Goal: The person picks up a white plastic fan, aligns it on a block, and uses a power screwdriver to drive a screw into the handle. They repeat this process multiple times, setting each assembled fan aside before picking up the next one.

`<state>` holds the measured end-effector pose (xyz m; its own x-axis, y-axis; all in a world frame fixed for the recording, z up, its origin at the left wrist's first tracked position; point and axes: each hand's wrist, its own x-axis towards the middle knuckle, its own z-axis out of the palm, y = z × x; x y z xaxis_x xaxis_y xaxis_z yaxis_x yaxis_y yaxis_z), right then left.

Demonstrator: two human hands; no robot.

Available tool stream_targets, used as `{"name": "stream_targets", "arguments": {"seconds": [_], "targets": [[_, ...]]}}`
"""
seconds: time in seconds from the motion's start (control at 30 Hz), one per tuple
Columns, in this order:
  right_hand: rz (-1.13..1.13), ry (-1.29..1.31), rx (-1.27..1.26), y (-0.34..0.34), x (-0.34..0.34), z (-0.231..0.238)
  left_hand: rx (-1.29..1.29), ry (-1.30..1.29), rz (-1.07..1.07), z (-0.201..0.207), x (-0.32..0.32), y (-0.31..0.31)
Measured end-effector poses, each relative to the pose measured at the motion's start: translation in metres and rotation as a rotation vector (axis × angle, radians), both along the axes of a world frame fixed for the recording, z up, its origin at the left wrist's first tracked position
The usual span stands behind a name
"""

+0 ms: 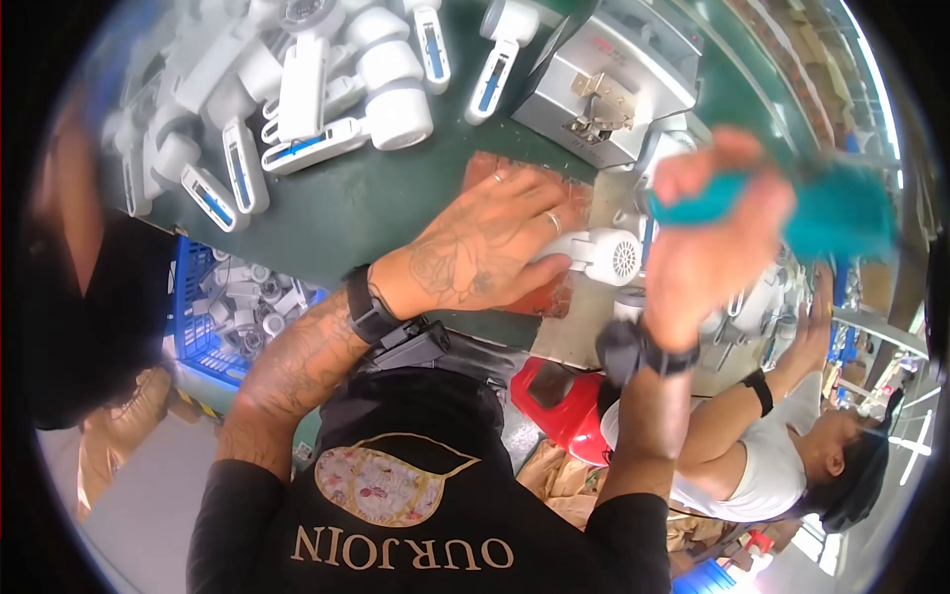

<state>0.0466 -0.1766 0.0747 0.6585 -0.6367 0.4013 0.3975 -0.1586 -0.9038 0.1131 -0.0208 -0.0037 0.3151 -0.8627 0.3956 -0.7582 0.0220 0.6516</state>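
Note:
My left hand (495,238) lies palm down over a reddish-brown pad (549,302) on the green bench. Its fingers are closed around the handle of a white hair dryer (614,257), whose round, slotted grille points away from the palm. Most of that handle is hidden under the hand. Raised to the right, my right hand (722,238) grips a teal cylindrical tool (836,213), perhaps a power screwdriver. Motion blurs both the tool and the fingers, and the tool's tip cannot be made out.
Several white dryers (396,114) with blue strips in their handles crowd the far left. Beyond the pad stands a silver metal box (604,89) with a latch. A blue crate (208,346) of white parts, a red stool (564,411), and a co-worker (762,455) at right surround me.

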Motion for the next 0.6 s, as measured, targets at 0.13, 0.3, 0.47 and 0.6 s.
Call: {"name": "stream_targets", "arguments": {"seconds": [0.13, 0.3, 0.47, 0.6], "targets": [[0.009, 0.054, -0.029, 0.012, -0.052, -0.007, -0.041, -0.008, 0.004, -0.004, -0.002, -0.004], [-0.013, 0.135, 0.0, 0.02, -0.059, -0.022, 0.026, 0.015, -0.018, -0.002, -0.002, 0.0], [0.054, -0.014, 0.09, 0.019, -0.061, -0.029, 0.046, 0.012, -0.024, -0.002, -0.004, -0.001], [-0.027, 0.14, -0.044, 0.018, -0.056, -0.034, 0.044, -0.005, -0.02, -0.005, -0.003, -0.005]]}}
